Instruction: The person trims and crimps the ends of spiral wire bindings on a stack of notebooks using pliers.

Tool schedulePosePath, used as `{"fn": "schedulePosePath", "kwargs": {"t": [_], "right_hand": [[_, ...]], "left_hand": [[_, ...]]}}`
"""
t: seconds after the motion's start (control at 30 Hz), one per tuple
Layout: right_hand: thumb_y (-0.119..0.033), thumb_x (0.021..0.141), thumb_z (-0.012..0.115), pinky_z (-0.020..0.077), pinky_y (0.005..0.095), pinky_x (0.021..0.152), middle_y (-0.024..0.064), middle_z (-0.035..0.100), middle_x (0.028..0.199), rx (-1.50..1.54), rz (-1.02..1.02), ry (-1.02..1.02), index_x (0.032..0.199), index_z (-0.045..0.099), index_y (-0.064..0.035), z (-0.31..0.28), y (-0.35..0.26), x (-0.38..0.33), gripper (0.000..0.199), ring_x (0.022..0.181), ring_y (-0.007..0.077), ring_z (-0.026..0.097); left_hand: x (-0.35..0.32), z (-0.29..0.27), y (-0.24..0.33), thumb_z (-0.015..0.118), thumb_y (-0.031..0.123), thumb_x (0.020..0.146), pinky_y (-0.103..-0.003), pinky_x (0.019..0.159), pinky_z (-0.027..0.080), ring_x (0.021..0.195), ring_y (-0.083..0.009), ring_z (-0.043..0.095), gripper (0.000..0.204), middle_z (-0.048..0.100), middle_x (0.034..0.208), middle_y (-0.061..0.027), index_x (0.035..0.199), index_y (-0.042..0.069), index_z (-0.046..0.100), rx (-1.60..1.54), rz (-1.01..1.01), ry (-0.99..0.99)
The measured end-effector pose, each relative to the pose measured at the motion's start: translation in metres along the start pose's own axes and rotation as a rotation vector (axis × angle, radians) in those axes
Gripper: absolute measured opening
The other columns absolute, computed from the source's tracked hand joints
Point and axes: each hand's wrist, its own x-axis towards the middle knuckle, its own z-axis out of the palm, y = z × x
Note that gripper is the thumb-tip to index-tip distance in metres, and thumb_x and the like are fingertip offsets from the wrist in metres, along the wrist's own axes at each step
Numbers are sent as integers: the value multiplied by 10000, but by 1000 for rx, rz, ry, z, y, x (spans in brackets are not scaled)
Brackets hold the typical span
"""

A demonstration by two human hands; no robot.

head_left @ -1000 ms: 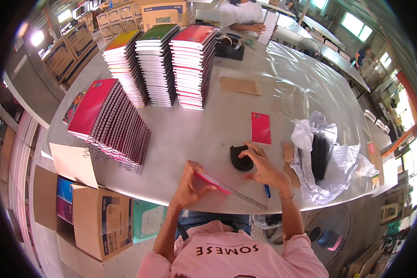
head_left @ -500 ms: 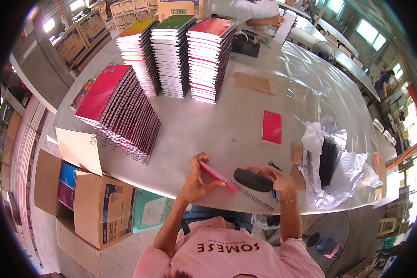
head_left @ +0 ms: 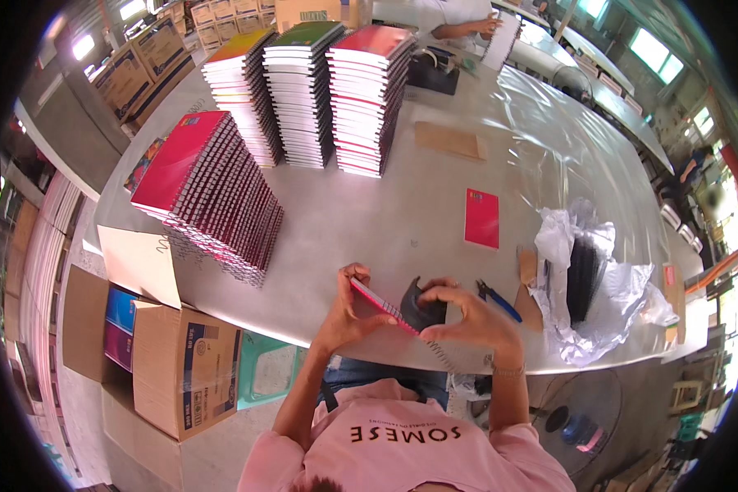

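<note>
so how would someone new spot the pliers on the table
On the grey table, find the crumpled white wrap. Between it and the person's right hand lie the pliers; blue handles set them apart from the brown card beside them.

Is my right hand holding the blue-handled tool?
No, the blue-handled tool lies on the table, while the right hand holds a black curved object.

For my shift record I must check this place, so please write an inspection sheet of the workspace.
Surface: grey table, shiny toward its far right.
Job's things: red notebook with a coil at its near end; black object; notebook stacks.
Clutter: pliers; crumpled paper around black coils.
Hands: left hand holds the red notebook; right hand holds the black object.
Cables: nothing seen.
Surroundings: open box at left; fan at lower right; another person's hand beyond the stacks.
</note>
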Motion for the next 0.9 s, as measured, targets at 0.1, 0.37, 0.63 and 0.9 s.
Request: {"fn": "schedulePosePath", "kwargs": {"t": [0.1,0.37,0.63,0.9], "right_hand": [[-275,775,832,360,317,1053,103,536,1284,-96,-63,-84,1174,625,12,9,-17,0,533,1218,206,495],[-308,803,807,376,326,1037,37,594,1201,370,91,-118,1210,618,3,-1,10,9,546,1191,159,500],[-319,787,813,350,350,1064,93,560,1301,-50,-60,-111,1200,634,-6,13,-4,10,548,1245,206,486],[-313,752,843,338,336,1069,87,576,1289,-426,108,186,1180,663,-10,9,-3,38,555,1239,192,492]], "left_hand": [[-1,-3,-6,960,173,584,-319,995,377,1110,-193,446,909,417,1149,-61,1257,87,355,-30,-31,-20],[0,-4,-2,961,181,577,-298,933,385,1043,-161,438,866,418,1093,-34,1214,96,381,-57,-89,-79],[-1,-7,-6,907,113,628,-290,966,373,1057,-168,454,802,428,1101,-45,1232,85,380,-144,-127,-116],[-1,-6,-14,949,198,604,-295,948,385,1045,-161,464,863,450,1101,-38,1248,90,386,-119,-53,-129]]}}
